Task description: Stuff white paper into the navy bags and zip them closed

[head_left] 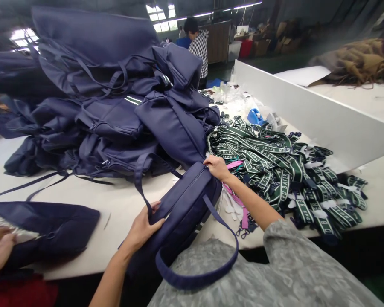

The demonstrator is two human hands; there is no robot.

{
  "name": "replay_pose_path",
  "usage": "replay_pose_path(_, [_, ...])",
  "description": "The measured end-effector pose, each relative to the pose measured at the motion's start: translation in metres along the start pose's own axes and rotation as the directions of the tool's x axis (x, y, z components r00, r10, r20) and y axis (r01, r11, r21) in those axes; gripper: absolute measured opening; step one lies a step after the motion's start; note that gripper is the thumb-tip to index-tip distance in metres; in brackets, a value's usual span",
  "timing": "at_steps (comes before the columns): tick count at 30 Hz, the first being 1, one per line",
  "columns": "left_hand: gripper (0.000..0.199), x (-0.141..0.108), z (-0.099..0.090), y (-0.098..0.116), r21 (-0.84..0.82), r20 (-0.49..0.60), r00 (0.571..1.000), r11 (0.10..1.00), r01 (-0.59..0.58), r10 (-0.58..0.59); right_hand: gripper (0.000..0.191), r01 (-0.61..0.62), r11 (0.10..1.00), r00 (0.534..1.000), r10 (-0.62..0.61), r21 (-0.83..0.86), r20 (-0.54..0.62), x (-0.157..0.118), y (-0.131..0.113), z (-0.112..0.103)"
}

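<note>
A navy handbag with two loop handles and a zipper along its top lies slantwise at the table's front edge, against my body. My left hand grips its near left end, thumb on top beside the zipper and fingers by one handle. At the far end of the zipper my right hand is closed in a pinch; its fingertips hide whether a zipper pull is between them. One handle loops toward my lap. A short light gap shows in the zipper line near my left thumb.
A tall pile of navy bags fills the table's back left. Green lettered straps lie heaped at right before a white partition. A blue tape dispenser stands behind them. At far left another person's hands hold a navy bag.
</note>
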State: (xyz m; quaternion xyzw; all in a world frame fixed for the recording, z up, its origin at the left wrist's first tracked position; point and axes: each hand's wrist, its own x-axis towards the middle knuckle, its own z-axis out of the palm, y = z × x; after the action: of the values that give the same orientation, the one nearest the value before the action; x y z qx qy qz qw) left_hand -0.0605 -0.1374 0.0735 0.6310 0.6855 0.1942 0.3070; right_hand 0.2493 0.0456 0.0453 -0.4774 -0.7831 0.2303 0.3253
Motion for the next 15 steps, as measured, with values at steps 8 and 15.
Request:
replay_pose_path(8, [0.044,0.006,0.002,0.000,0.401,-0.376,0.924,0.911,0.098,0.066,0.028,0.019,0.998,0.990,-0.026,-0.056,-0.138,-0.004,0.014,0.010])
replay_pose_path(15, [0.027,0.052,0.002,0.042,0.414,-0.502,0.862,0.894,0.173,0.066,0.025,0.442,0.896,0.798,-0.368,-0.050,0.477,-0.034,-0.041,0.012])
